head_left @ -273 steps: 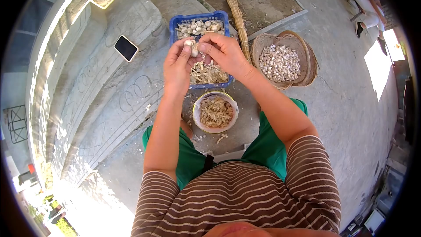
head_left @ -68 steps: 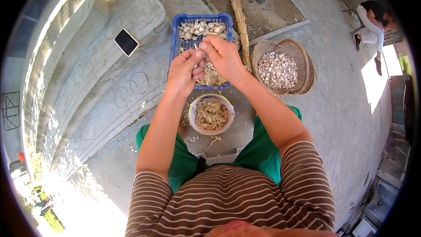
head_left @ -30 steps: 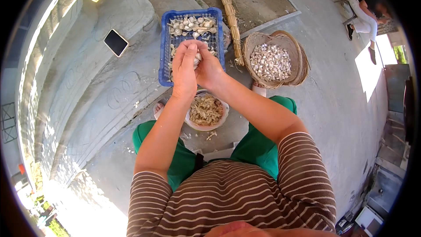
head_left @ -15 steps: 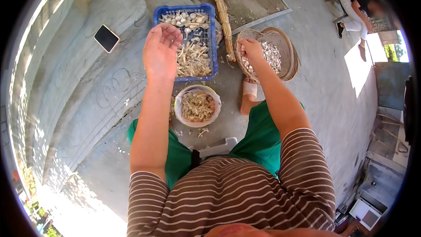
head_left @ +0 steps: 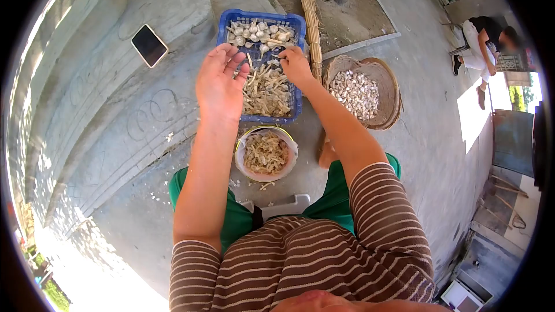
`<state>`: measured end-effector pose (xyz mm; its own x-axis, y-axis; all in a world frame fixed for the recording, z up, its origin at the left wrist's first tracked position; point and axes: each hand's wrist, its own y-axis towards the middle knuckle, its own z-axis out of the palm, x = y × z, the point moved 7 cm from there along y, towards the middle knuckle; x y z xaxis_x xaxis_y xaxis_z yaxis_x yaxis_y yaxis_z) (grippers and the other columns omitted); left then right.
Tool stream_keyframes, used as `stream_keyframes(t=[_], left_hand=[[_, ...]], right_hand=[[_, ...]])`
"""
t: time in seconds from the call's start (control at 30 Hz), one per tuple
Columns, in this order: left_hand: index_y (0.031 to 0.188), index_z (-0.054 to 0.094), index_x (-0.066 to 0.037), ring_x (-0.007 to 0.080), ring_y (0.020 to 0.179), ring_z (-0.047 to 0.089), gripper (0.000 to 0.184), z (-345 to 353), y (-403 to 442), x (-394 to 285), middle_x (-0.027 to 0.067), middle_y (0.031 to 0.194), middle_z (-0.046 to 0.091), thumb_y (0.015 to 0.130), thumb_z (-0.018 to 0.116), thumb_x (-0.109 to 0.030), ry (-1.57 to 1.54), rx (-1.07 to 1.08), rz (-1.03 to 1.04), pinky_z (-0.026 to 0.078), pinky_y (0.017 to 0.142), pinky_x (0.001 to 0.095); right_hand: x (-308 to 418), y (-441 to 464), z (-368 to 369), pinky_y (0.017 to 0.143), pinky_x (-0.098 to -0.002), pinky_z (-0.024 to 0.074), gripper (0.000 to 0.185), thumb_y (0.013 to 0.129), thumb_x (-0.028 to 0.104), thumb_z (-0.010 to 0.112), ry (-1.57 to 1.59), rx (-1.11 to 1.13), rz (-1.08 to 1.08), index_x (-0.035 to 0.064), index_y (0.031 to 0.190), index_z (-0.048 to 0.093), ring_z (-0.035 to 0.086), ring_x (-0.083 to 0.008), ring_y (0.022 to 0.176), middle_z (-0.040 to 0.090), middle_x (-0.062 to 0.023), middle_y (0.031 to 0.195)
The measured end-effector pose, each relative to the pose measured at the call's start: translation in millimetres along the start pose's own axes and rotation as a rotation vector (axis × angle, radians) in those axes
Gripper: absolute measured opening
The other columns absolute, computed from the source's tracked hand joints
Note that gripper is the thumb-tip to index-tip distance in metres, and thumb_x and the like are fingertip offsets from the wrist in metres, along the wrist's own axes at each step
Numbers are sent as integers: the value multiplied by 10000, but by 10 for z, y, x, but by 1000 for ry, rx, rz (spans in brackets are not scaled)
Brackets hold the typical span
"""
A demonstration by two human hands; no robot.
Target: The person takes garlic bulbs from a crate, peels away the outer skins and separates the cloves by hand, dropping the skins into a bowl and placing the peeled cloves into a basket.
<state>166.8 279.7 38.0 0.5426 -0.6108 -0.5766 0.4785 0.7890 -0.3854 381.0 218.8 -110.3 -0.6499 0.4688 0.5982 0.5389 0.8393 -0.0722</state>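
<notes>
My left hand (head_left: pixel 221 84) is held palm up over the left edge of the blue crate (head_left: pixel 297 89), its fingers apart and slightly curled, with nothing in it. Over the crate's right side is my right hand (head_left: pixel 295 66), back up, fingers bent down towards the crate; whether anything is between its fingertips is too small to tell. Whole garlic bulbs (head_left: pixel 254 32) lie in the far part of the crate, and dry stalks and skins (head_left: pixel 269 93) in the near part. One bulb (head_left: pixel 264 49) lies between them, near my right fingers.
A lined bucket (head_left: pixel 266 153) of peelings stands between my legs. The wicker basket (head_left: pixel 393 95) at right holds loose garlic cloves (head_left: pixel 354 93). A straw broom (head_left: pixel 311 17) lies behind. A phone (head_left: pixel 149 45) rests on the step at left. Another person (head_left: pixel 480 40) sits at the far right.
My hands have parted from around the garlic. My right hand went to the wicker basket, then came back left over the crate. My left hand stays open.
</notes>
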Motion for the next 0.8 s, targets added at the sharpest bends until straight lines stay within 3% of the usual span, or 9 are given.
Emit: stream_keyframes(t=[0.17,0.23,0.27,0.37,0.4,0.5,0.6,0.67,0.8], left_hand=[[1022,552,-73,192,933,524,164,16,63,-51,43,978,562,888,557,-167,16,45,15,437,803,366],[1021,556,-63,176,903,529,160,23,77,-43,42,966,568,895,535,-160,15,26,16,433,780,348],[1019,559,-53,161,873,535,161,24,90,-42,41,954,575,902,513,-152,12,13,15,429,757,330],[1009,548,-74,175,885,529,141,36,135,-23,40,956,557,898,528,-158,28,61,11,434,778,343],[1009,548,-74,175,885,529,141,31,137,-16,40,956,557,898,528,-158,24,56,14,434,778,343],[1008,548,-68,167,876,530,134,107,158,35,41,956,557,903,506,-140,22,73,23,433,769,335],[1038,550,-61,152,891,526,159,105,156,125,37,986,561,897,518,-128,78,38,24,420,788,320],[1086,550,-33,121,872,530,222,77,138,121,28,942,573,872,555,-96,333,-7,128,409,752,263],[1157,514,-12,107,887,516,311,182,-48,136,31,971,561,859,574,-78,451,39,233,406,780,255]], right_hand=[[-69,579,462,881,-396,499,357,869,104,532,-385,-22,-22,70,1223,539,555,-376,1064,279,-210,1411],[-235,723,560,891,-403,494,363,869,97,529,-116,102,203,69,1231,527,563,-360,1058,309,-199,1392],[-218,770,562,855,-414,497,298,870,103,524,-125,31,148,87,1161,586,579,-347,1018,428,-199,1297],[-132,759,400,831,-391,488,202,885,153,534,-72,-76,70,98,1037,656,594,-308,954,566,-138,1117],[-55,700,283,763,-415,492,184,874,164,524,17,-181,22,95,928,686,604,-345,894,609,-172,1016],[124,537,-9,745,-418,490,189,879,155,514,127,-188,-70,83,925,683,609,-355,848,643,-160,943],[291,300,-292,661,-345,491,179,891,136,523,391,-55,21,67,976,665,619,-225,700,663,-98,845],[420,141,-414,574,-241,451,173,901,116,535,639,50,-29,38,1014,641,556,-82,605,634,-28,797],[840,-384,-801,569,-182,400,170,924,158,547,990,181,5,51,1036,615,506,-54,636,575,22,776]])
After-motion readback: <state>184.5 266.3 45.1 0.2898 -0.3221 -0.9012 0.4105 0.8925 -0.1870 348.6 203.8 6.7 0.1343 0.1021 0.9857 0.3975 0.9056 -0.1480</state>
